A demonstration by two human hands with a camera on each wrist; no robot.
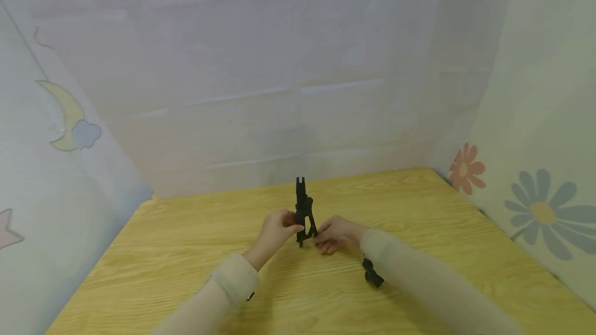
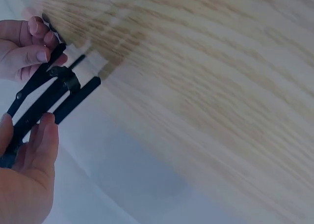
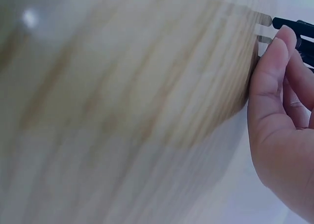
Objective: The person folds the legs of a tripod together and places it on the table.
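A black mini tripod (image 1: 300,206) stands upright over the wooden table, its forked end pointing up. My left hand (image 1: 278,231) grips its body from the left, with thumb and fingers on either side. From the right, my right hand (image 1: 337,234) pinches the low end of a leg that is spread out from the body. In the left wrist view the tripod's dark legs (image 2: 44,103) fan apart around a central post, the left hand (image 2: 32,180) below and the right fingers at one leg tip. The right wrist view shows the right thumb and fingertips pressed together beside a black leg (image 3: 289,25).
The yellow wood-grain table (image 1: 186,242) runs back to a pale, creased sheet (image 1: 288,92). Side walls carry moon and flower prints (image 1: 542,213). A small black device (image 1: 372,274) shows beside the right sleeve.
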